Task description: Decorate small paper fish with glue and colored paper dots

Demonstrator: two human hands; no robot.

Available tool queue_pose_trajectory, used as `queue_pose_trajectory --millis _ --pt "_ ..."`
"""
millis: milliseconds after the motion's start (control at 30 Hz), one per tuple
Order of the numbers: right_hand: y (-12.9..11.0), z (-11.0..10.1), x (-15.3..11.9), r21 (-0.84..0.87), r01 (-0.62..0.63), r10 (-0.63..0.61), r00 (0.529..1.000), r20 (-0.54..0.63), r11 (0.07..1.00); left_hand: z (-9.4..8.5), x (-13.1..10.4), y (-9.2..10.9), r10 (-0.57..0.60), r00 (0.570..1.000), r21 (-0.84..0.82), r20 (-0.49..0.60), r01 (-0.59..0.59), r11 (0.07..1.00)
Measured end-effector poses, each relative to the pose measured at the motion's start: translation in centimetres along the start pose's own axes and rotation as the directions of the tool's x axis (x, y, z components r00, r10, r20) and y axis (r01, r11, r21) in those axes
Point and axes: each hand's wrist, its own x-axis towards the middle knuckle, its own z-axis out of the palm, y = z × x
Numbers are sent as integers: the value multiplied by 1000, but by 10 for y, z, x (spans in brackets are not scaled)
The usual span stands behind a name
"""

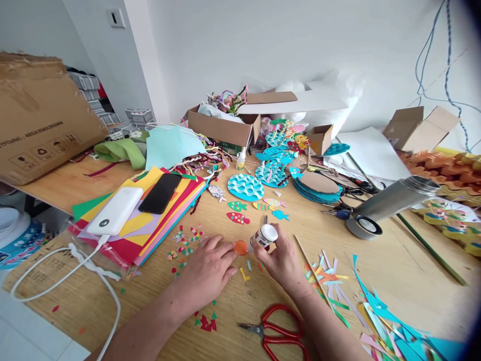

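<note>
Red-handled scissors [258, 329] nearby, my right hand [282, 260] closed round white bottle [267, 234], slanting down-left toward orange paper [241, 247], left hand [210, 264] loosely uncurled.

The carton [41, 113] bears "MM" above glass, recycling, umbrella and arrow signs [71, 137].

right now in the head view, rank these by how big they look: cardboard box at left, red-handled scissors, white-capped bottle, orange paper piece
1. Cardboard box
2. Red-handled scissors, partly cut off by the frame
3. White-capped bottle, partly hidden
4. Orange paper piece
</note>
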Motion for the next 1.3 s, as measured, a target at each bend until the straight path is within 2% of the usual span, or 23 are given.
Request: queue_pose_trajectory --millis 167,667,833,967,1133,1300 --pt "-1 2 -1 24 -8 8 999 32 1000 0 0 1 10 1000 -2 -6 -11 1000" --pt "-1 1 0 15 -15 15 1000 -8 1000 0 1 0 13 1000 -5 -6 -13 1000" --pt "-3 2 -1 24 -21 20 999 32 999 -2 0 1 18 1000 -2 -16 -18 1000" --pt "0 2 0 10 -59 59 998 7 998 -3 0 1 12 1000 -6 -4 -12 1000" --pt "0 0 1 14 -45 45 999 28 999 -2 1 1 8 1000 -8 -9 -8 1000" --pt "1 1 1 -1 -44 44 999 -12 999 -1 1 0 4 1000 -9 2 -4 1000"
